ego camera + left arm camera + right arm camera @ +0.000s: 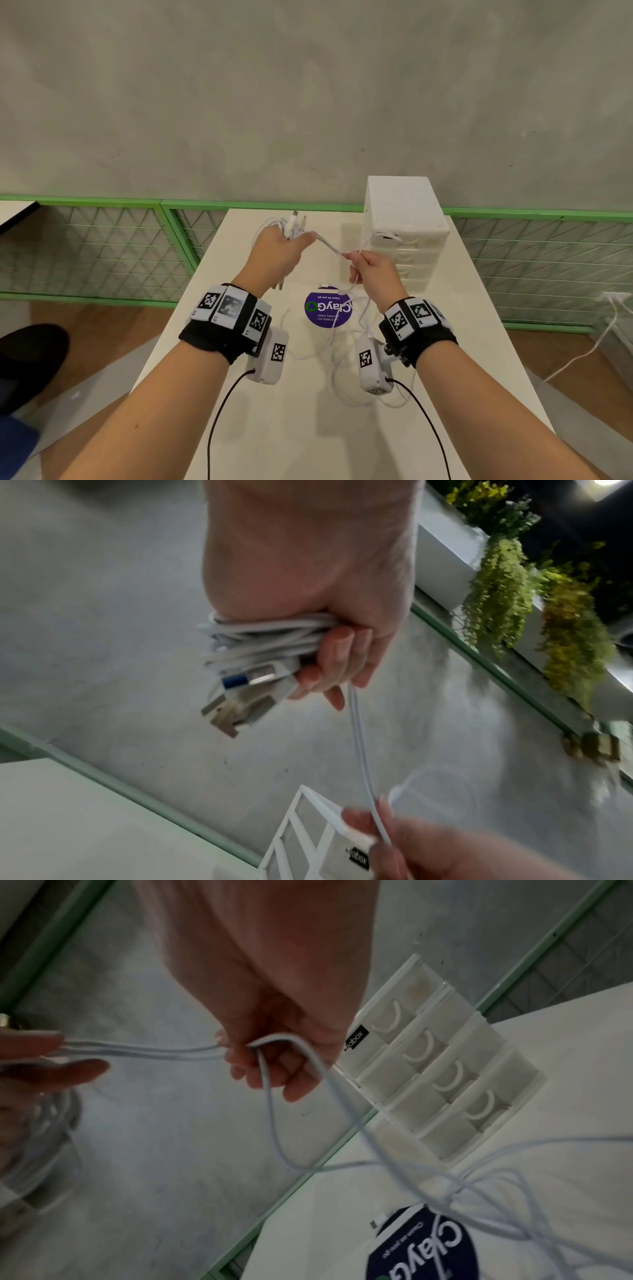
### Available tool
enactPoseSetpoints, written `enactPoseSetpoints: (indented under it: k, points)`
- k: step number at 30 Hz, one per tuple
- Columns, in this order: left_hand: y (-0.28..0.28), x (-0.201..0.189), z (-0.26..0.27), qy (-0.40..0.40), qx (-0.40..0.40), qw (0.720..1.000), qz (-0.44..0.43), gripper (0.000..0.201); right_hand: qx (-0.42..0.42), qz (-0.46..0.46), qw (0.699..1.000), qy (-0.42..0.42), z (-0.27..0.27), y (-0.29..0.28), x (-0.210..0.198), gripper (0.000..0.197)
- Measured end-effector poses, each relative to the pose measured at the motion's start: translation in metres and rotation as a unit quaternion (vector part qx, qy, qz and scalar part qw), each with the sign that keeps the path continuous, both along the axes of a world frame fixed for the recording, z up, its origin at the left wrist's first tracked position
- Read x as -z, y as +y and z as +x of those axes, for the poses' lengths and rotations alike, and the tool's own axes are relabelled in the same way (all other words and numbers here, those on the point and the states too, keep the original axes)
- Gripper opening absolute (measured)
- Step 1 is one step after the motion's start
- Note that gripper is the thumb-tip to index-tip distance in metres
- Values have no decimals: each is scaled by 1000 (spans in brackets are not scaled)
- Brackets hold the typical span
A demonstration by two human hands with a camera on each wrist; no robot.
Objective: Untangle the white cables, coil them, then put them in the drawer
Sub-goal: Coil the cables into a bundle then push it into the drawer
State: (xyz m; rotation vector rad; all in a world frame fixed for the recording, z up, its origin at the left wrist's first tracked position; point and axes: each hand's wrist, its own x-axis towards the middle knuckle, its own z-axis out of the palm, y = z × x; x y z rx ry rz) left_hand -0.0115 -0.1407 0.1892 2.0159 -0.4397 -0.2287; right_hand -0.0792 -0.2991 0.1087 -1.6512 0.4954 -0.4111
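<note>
My left hand (279, 251) is raised above the table and grips a coiled bundle of white cables (260, 639) with several USB plugs (240, 696) sticking out of the fist. A doubled strand (329, 245) runs taut from it to my right hand (371, 270), which pinches the strand (240, 1053) in curled fingers. From the right hand the cable drops to a loose tangle (346, 346) lying on the table. The white drawer unit (404, 222) stands at the table's far right with all its drawers (441, 1074) closed.
A round purple sticker (327, 310) lies on the white table (274, 428) under the loose cable. A green-framed mesh fence (102, 246) runs behind the table against a grey wall. Another white cable (589, 349) lies on the floor at the right.
</note>
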Motion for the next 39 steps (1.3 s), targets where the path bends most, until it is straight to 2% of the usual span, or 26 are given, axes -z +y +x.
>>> enactPoseSetpoints:
  k: [3,6,9,11,14,17,19,21,22,25,27,31,33,35,37,39]
  points:
    - [3,-3,4,10,-35,999,-32,37,22,-76,997,27,-3,-3,8,19]
    - [10,-14,11,22,-85,990,-111,29,71,-101,990,69,-12,-17,28,7]
    - [21,-30,21,0,-136,976,-168,33,91,-141,968,185,-32,-43,58,11]
    - [25,-35,24,-7,-137,975,-172,31,81,-195,943,259,-43,-52,73,14]
    - [22,-30,22,-9,-111,985,-135,31,54,-251,922,289,-43,-51,80,23]
    - [14,-22,18,-6,-98,990,-99,33,81,-276,933,217,-34,-45,68,35]
    - [10,-19,14,-10,-92,993,-70,34,104,-255,957,94,-28,-36,47,37]
    - [5,-16,10,-15,-81,995,-47,31,73,-218,973,-20,-25,-21,17,38]
    - [2,-15,8,-13,-74,996,-42,31,29,-215,975,-47,-24,-11,3,41]
    - [-6,-16,2,3,-50,998,-43,32,-104,-281,953,-53,-15,17,-19,58]
    - [-8,-19,-1,8,-33,999,-38,30,-135,-287,946,-63,-7,27,-19,58]
    - [-2,-20,0,7,17,1000,-23,28,-100,-189,972,-100,-2,28,-24,23]
    - [4,-15,3,14,61,997,50,35,-44,-180,974,-132,1,19,-27,21]
    - [7,-8,1,51,130,980,140,48,-18,-200,966,-165,3,11,-30,20]
    - [8,-5,-5,105,204,958,172,56,-15,-209,958,-197,7,8,-33,19]
    - [7,-6,-13,138,269,940,156,57,-18,-180,961,-207,8,7,-37,17]
